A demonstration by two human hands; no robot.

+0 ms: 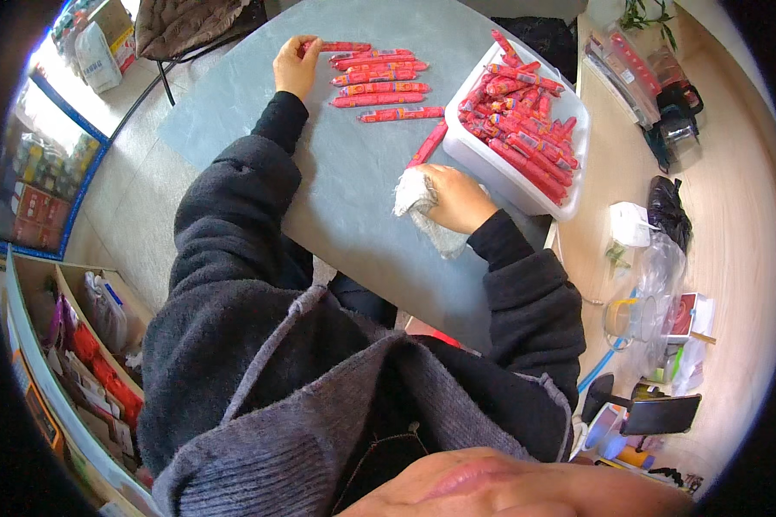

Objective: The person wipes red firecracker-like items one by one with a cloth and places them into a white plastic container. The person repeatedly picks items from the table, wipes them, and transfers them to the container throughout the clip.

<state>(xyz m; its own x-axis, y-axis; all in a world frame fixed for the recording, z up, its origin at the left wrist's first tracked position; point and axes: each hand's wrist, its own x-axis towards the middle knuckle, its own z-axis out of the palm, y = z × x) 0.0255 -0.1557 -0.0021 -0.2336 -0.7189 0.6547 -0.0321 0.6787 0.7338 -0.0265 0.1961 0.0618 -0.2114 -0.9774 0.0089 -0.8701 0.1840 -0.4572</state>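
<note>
At the far end of a row of red-wrapped sausages point(380, 88), my left hand point(296, 66) grips one end of a sausage point(346, 46) on the grey table point(349, 168). My right hand point(456, 197) is closed around a crumpled white cloth point(420, 194) near the table's front. Just beyond the cloth lies a slanted sausage point(429, 145), its near end at the cloth; whether they touch I cannot tell. Another single sausage point(401, 114) lies between the row and a white plastic tub point(511, 194). Many more sausages point(524, 123) are heaped inside the tub.
Along the right runs a wooden counter point(731, 258) with a black plastic bag point(669, 210), a glass mug point(640, 316) and a phone point(661, 415). A brown quilted chair point(181, 29) stands beyond the table at left. Open shelving point(71, 284) holds packets at lower left.
</note>
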